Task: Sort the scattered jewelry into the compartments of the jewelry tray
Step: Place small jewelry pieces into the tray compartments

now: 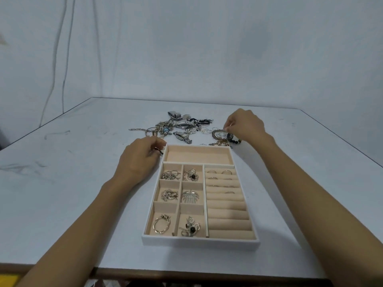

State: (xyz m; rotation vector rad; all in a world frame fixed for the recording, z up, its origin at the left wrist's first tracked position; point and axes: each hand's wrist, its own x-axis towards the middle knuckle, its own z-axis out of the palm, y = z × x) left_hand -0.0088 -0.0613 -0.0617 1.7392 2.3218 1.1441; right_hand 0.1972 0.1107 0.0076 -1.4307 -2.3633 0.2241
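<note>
1. A pale grey table (pixel 62 183) fills the lower half of the view, with a plain wall behind its far edge.
2. Two bare forearms reach in from the near edge, one on each side of the tray.
3. A white jewelry tray (pixel 199 242) with beige lining sits at the middle of the table, towards the near edge. It has one long compartment across its far side, six small compartments on the left, and padded ring rolls on the right.
4. A pile of loose jewelry (pixel 182 126) lies just beyond the tray's far edge: chains, watches, rings and a dark bead bracelet (pixel 233 138).
5. The left hand (pixel 143 156) rests at the tray's far left corner with its fingers curled. Something small and dark shows at the fingertips; whether the hand holds it cannot be told.
6. The right hand (pixel 245 125) is over the right end of the pile, thumb and forefinger drawn narrowly together. Whether they hold anything is too small to tell.
7. Each small compartment holds silver pieces, including a fan-shaped piece (pixel 190 196) and a large hoop (pixel 161 224).
8. Several thin rings (pixel 226 172) sit in the far ring rolls.
</note>
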